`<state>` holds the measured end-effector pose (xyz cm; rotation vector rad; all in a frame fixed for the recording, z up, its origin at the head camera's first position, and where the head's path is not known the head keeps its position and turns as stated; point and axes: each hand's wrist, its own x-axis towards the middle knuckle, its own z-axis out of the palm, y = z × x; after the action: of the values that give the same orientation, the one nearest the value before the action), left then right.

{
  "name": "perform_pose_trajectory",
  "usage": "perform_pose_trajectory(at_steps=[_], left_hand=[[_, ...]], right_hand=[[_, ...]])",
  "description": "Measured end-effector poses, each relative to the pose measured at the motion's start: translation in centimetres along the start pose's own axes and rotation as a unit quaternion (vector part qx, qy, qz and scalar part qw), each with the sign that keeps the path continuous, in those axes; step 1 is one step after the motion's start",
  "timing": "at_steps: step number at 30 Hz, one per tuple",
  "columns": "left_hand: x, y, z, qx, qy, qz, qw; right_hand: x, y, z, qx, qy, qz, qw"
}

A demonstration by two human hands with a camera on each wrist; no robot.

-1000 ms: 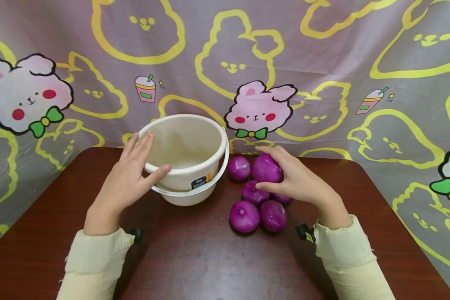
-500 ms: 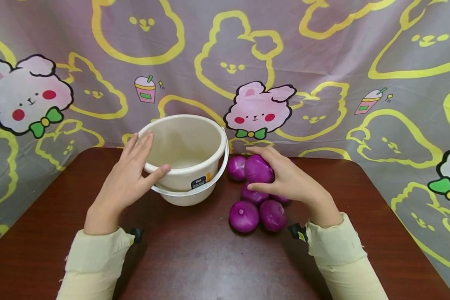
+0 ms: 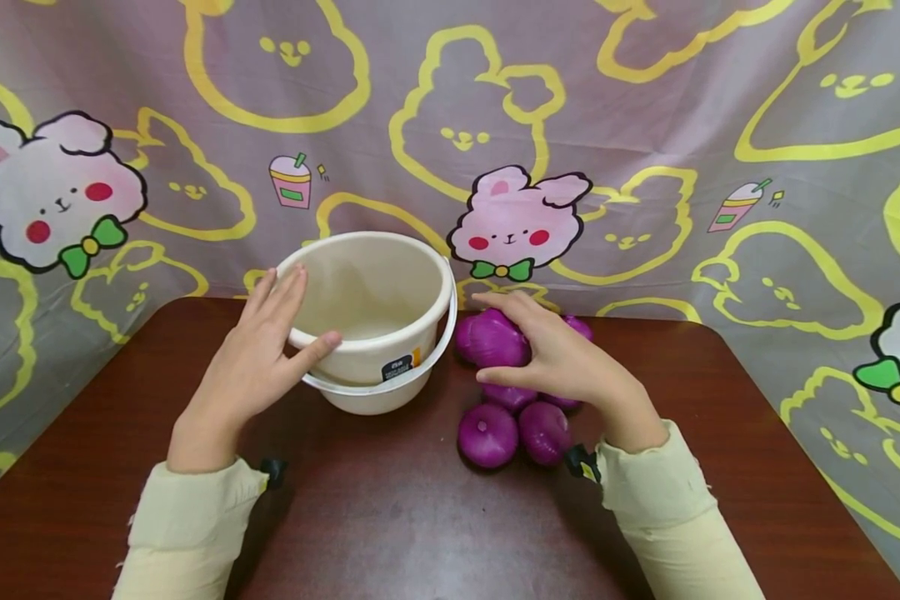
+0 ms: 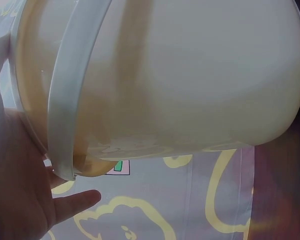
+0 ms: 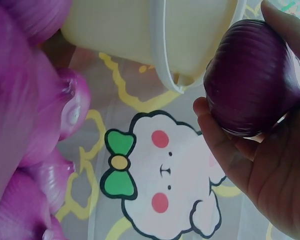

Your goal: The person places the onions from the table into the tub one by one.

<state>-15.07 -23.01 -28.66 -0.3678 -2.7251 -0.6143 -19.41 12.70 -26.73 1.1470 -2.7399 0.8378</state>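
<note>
I've got a red onion (image 5: 252, 77) gripped in my R hand (image 3: 562, 354), just R of the cream bucket (image 3: 356, 365), so prob. best to hold it firm & high enough to clear bucket's rim (image 3: 378, 342), w/ my L hand (image 3: 258, 354) spread on its L side.

seven purple onions (image 3: 487, 435), one bucket (image 3: 375, 400), two hands (image 3: 251, 367), one table (image 3: 390, 517)
</note>
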Motion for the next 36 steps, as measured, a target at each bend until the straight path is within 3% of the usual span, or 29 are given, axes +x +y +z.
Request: perform_pose_trajectory(at_steps=[14, 36], left_hand=[[0.0, 0.0, 0.2, 0.001, 0.003, 0.004, 1.0], [0.0, -0.2, 0.2, 0.005, 0.003, 0.004, 1.0]], right_hand=[[1.6, -2.0, 0.4, 0.014, -0.007, -0.04, 0.9991], [4.1, -4.4, -0.4, 0.03, 0.013, -0.084, 0.996]])
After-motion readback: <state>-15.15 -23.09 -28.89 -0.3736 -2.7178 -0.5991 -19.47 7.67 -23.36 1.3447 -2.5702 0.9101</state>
